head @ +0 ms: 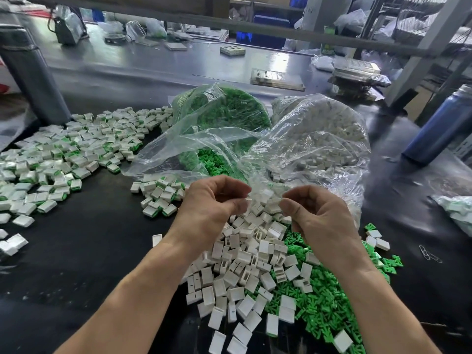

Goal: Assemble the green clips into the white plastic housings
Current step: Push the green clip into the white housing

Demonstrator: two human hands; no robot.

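Observation:
My left hand and my right hand are raised side by side over a loose heap of white plastic housings. On both hands the fingers are curled and the thumb meets the fingertips. Each hand seems to pinch the thin rim of the clear bag of white housings, whose film stretches between them. Loose green clips lie spread under and to the right of the housings. A second clear bag full of green clips stands behind, its mouth open toward me.
Several assembled white-and-green pieces cover the dark table at the left. A blue bottle stands at the right, a grey post at the far left. Paper clips lie at the right, and trays and bags farther back.

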